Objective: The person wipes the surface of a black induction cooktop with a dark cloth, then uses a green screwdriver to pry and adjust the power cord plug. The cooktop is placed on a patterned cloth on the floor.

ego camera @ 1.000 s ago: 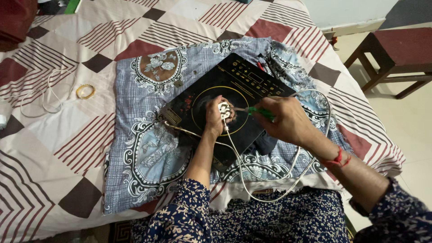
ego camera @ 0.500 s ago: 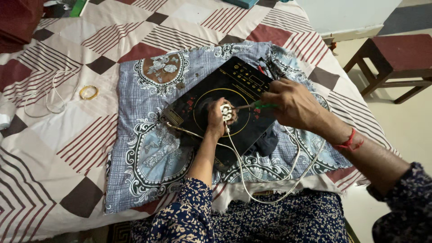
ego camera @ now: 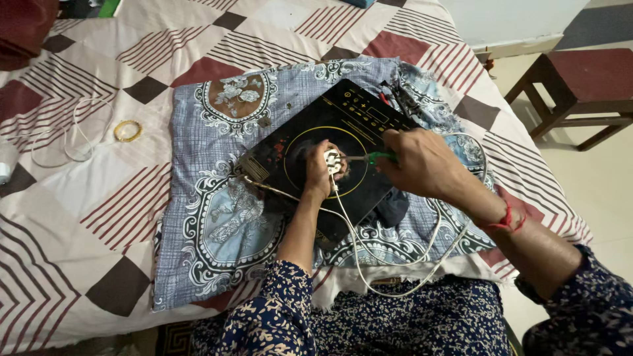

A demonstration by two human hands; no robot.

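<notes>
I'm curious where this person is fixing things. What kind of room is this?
Probably a bedroom at home. The work lies on a bed with a patterned bedsheet, over a blue printed cloth, and a wooden stool stands on the floor beside it.

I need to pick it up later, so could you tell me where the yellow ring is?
In the head view, the yellow ring lies on the bedsheet at left, beside a white cord, left of the blue cloth.

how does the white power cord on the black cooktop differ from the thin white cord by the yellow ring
The white power cord is thicker, ends in a plug held by the left hand, and trails off the bed edge. The thin white cord lies loose and untouched on the bedsheet beside the yellow ring. Both are white and looped.
</notes>
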